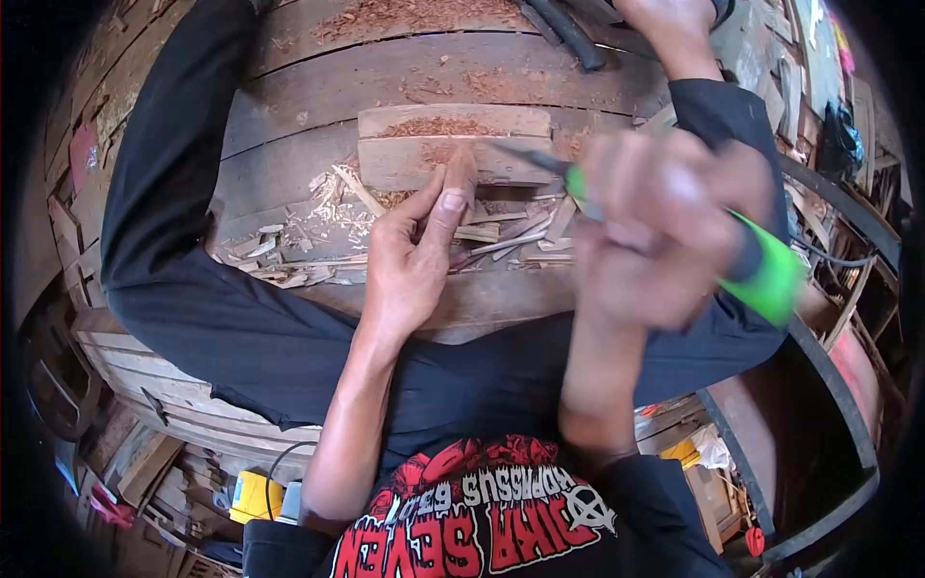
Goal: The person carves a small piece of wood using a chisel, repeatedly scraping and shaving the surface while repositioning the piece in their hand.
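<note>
My left hand point(414, 250) is closed around a small reddish-brown wood piece point(462, 169), thumb along its near end. The piece's far end rests at a pale wooden block point(405, 159) strewn with reddish wood dust. My right hand point(655, 222), smeared by motion, grips a green-handled tool point(771, 275). Its narrow dark blade point(525, 154) tapers to the left, over the block's right part and apart from the wood piece. Blur hides whether it is a file or a knife.
Wood shavings point(337, 188) and split offcuts point(520, 236) litter the plank floor point(299, 87) around the block. My bent legs point(164, 193) frame the work area. A dark metal frame point(838, 385) stands at right, and a yellow object point(255, 496) lies at lower left.
</note>
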`<state>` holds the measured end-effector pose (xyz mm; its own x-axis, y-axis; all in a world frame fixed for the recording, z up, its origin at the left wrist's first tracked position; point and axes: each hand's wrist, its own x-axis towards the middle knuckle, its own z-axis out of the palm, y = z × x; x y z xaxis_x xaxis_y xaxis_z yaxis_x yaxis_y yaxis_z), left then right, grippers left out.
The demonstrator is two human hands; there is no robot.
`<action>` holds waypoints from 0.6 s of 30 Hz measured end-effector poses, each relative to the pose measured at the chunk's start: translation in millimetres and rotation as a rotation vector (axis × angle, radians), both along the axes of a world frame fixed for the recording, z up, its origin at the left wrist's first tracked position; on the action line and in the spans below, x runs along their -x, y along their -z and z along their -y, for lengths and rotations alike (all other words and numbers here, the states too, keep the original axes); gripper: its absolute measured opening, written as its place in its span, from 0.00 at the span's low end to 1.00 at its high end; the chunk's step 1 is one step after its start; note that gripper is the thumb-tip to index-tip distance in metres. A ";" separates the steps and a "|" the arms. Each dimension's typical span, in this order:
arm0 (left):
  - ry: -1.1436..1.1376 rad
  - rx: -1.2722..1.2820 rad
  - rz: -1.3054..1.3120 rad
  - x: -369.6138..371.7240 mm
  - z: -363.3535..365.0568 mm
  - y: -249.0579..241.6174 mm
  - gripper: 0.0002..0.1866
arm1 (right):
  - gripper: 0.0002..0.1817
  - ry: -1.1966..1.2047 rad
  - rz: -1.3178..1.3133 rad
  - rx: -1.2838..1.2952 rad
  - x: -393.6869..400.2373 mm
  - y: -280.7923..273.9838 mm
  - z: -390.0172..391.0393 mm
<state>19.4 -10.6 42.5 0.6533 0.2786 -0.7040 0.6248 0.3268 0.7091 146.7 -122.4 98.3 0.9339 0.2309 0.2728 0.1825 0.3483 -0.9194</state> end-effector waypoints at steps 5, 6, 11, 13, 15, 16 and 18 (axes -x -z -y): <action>-0.028 -0.010 0.035 -6.7 2.1 -2.6 0.31 | 0.06 -0.116 -0.070 0.011 13.0 13.0 -0.4; -0.031 0.006 0.038 -7.7 -1.6 -0.3 0.31 | 0.06 -0.205 -0.081 -0.014 9.8 11.8 0.3; 0.008 -0.104 0.069 -3.0 4.2 -2.6 0.31 | 0.07 -0.445 0.037 -0.086 9.6 63.1 9.7; 0.066 -0.136 0.104 -3.2 7.2 -1.1 0.31 | 0.09 -0.145 0.041 0.142 26.9 46.5 -10.2; 0.053 -0.101 0.139 -2.8 10.0 -1.1 0.31 | 0.10 -0.100 -0.043 0.107 18.2 10.9 -2.4; -0.046 -0.063 0.057 -6.1 12.4 -5.6 0.30 | 0.11 -0.134 -0.112 0.025 5.5 -10.3 4.1; -0.062 -0.032 0.027 -2.6 8.5 -6.0 0.29 | 0.11 -0.118 -0.130 -0.152 5.8 -22.2 2.7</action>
